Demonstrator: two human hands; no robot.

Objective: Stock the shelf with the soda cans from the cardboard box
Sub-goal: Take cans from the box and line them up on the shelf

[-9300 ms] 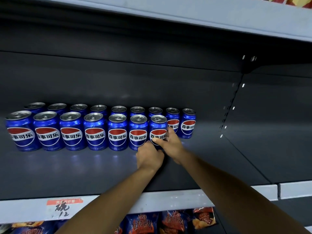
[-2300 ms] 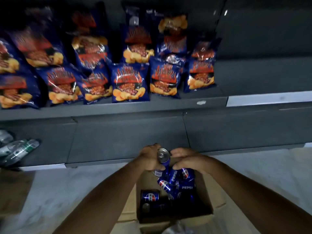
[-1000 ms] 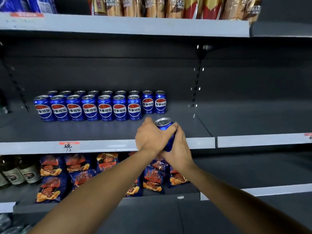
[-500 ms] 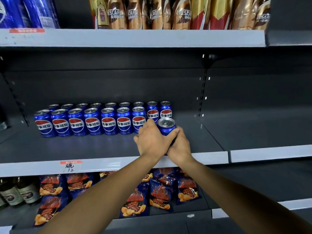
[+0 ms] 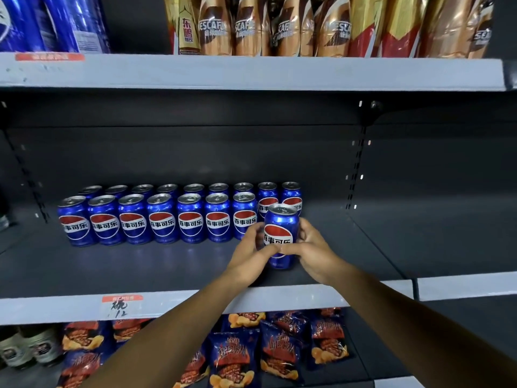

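Both hands grip an upright Pepsi can (label 百事可乐) on the shelf.

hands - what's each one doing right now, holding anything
Left hand: closed on the left side of the upright soda can.
Right hand: closed on the same can's right side, thumb across its front.

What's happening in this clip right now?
A person is stocking a shelf with blue soda cans. Both hands, left hand and right hand, hold one upright can in front of the right end of the front row, which has seven cans. The back row has nine.
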